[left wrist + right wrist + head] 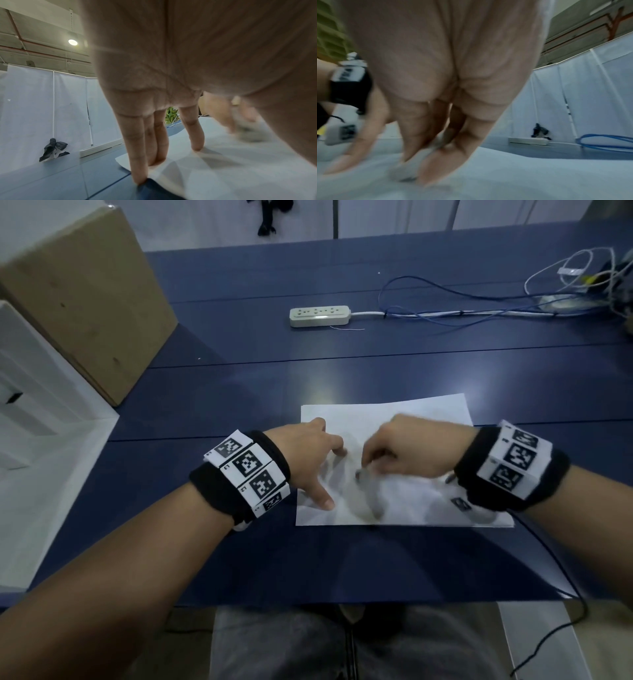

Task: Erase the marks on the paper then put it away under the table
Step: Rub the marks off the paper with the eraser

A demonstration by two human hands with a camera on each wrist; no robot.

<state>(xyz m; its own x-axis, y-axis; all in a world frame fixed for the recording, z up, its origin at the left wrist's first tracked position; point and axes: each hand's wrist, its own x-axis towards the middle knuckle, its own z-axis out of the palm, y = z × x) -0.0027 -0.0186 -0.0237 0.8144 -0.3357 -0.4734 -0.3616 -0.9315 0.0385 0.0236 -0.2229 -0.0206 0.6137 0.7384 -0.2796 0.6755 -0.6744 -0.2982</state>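
Note:
A white sheet of paper (411,419) lies on the blue table (239,392) near its front edge. My left hand (318,460) presses on the sheet's left part with spread, straight fingers (137,155). My right hand (394,450) pinches a small whitish-grey eraser (361,474) and holds its tip on the middle of the paper, blurred by motion. In the right wrist view the eraser (402,173) sits between thumb and fingers against the paper (522,175). In the left wrist view the eraser (250,134) shows as a grey blur on the paper (223,175). No marks can be made out.
A white power strip (320,316) lies at mid table, with blue and white cables (479,302) running to the right. A cardboard box (85,299) and a white box (30,392) stand at the left. A black cable (561,577) hangs over the front right edge.

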